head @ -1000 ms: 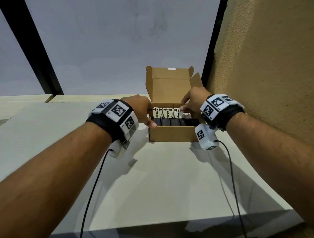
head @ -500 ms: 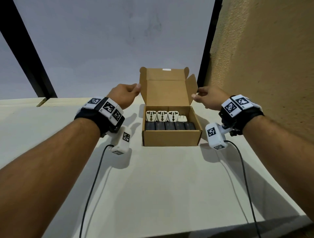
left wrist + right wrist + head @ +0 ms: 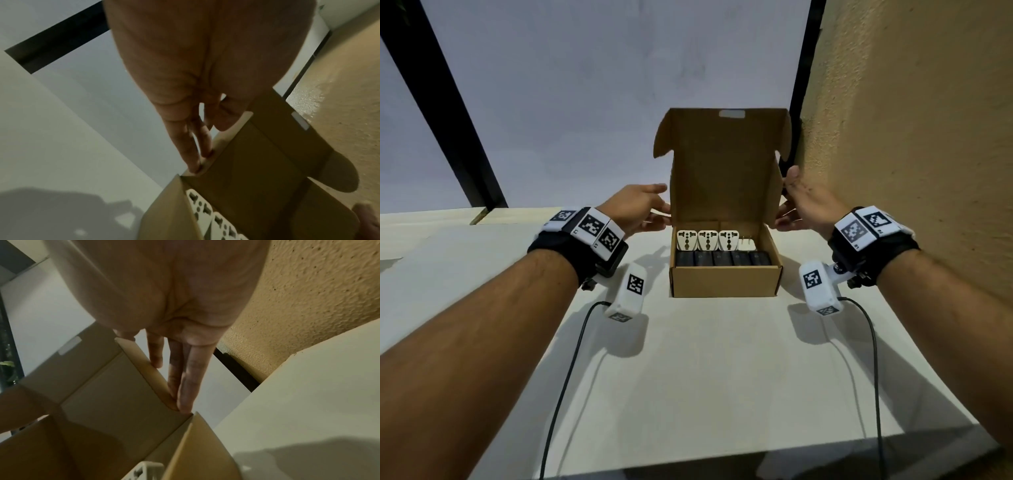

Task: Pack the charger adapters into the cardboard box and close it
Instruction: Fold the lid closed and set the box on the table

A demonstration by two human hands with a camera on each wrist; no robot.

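The cardboard box (image 3: 726, 282) stands open on the table, its lid (image 3: 722, 171) upright at the back. Inside, three white plug adapters (image 3: 707, 240) stand in the back row beside a smaller white one (image 3: 747, 244), and black chargers (image 3: 722, 258) fill the front row. My left hand (image 3: 650, 209) is at the lid's left edge; its straight fingers (image 3: 185, 142) touch the lid (image 3: 257, 162) from behind. My right hand (image 3: 801, 202) is at the lid's right edge, with straight fingers (image 3: 191, 378) lying along the side flap (image 3: 144, 363). Neither hand holds an adapter.
A rough tan wall (image 3: 911, 137) rises close to the box's right side. Black frame bars (image 3: 448, 113) cross the pale wall behind. The white table (image 3: 722, 377) runs towards me to its front edge. Black cables (image 3: 571, 359) hang from both wrist cameras.
Both hands came out of the box, spread to its sides, then rose to the upright lid's left and right edges. The box and the adapters have not moved.
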